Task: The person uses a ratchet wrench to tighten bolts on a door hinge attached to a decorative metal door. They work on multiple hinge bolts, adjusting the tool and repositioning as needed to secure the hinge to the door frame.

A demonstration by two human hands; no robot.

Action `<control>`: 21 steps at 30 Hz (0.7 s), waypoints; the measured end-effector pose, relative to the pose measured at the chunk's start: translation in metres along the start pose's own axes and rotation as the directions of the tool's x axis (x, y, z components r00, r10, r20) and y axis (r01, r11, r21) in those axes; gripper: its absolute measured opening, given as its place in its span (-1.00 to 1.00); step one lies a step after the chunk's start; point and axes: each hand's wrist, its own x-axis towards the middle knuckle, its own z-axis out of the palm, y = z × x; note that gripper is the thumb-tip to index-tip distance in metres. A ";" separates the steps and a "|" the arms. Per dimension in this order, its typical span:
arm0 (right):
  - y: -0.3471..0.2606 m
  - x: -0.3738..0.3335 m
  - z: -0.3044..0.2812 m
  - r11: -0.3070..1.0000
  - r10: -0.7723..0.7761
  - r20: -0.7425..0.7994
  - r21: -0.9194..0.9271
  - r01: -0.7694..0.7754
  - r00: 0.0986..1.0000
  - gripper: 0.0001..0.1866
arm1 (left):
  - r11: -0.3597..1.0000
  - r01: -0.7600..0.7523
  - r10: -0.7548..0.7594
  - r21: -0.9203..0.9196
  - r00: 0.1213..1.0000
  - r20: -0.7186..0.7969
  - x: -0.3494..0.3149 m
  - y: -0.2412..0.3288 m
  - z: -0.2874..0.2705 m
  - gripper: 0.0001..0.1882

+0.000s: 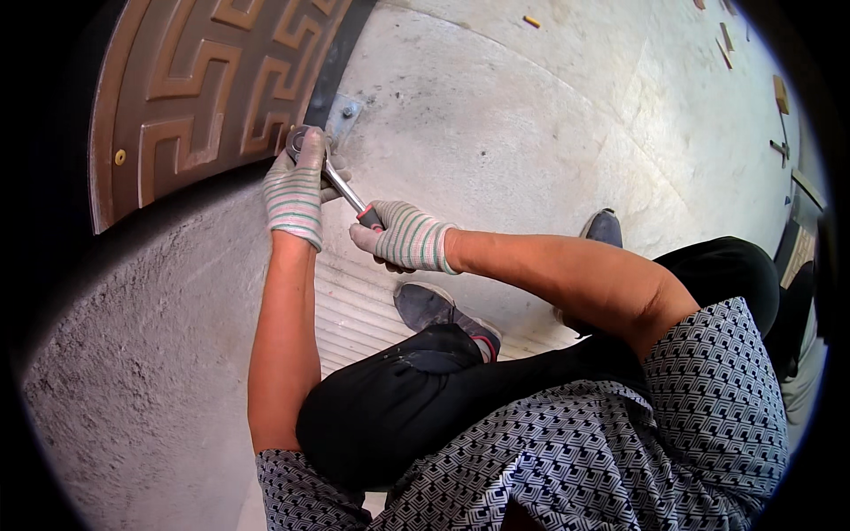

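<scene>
A ratchet wrench (348,191) with a steel shaft and a red and black handle runs between my two gloved hands. My left hand (297,190), in a striped work glove, is closed around the round ratchet head, its thumb lying over the top. My right hand (403,235), gloved alike, grips the handle end. Beside the ratchet head, a metal bracket plate (341,122) with a bolt lies at the foot of the brown panel (208,93), which has a raised angular pattern. What the ratchet sits on is hidden by my left hand.
The rough concrete wall (150,354) stands at my left below the panel. Pale concrete floor (531,142) stretches to the right. A small orange object (531,21) lies far off. Scraps and tools lie along the right rim. My shoe (425,305) rests on ribbed flooring.
</scene>
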 end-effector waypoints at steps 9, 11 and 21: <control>-0.083 0.012 -0.111 0.226 -0.136 0.109 -0.964 0.138 0.985 -0.80 | 0.987 0.055 -0.060 -0.150 0.998 -0.030 -0.008 -0.004 0.004 -0.46; -0.117 0.021 -0.114 -0.025 -0.146 0.116 -0.993 0.114 0.982 -0.86 | 0.995 0.029 -0.032 -0.094 0.999 -0.031 -0.009 -0.005 -0.003 -0.42; -0.198 0.090 -0.123 -0.427 -0.346 0.248 -0.900 0.083 0.905 -0.82 | 0.998 -0.050 0.051 0.037 0.998 -0.033 0.000 -0.009 0.003 -0.35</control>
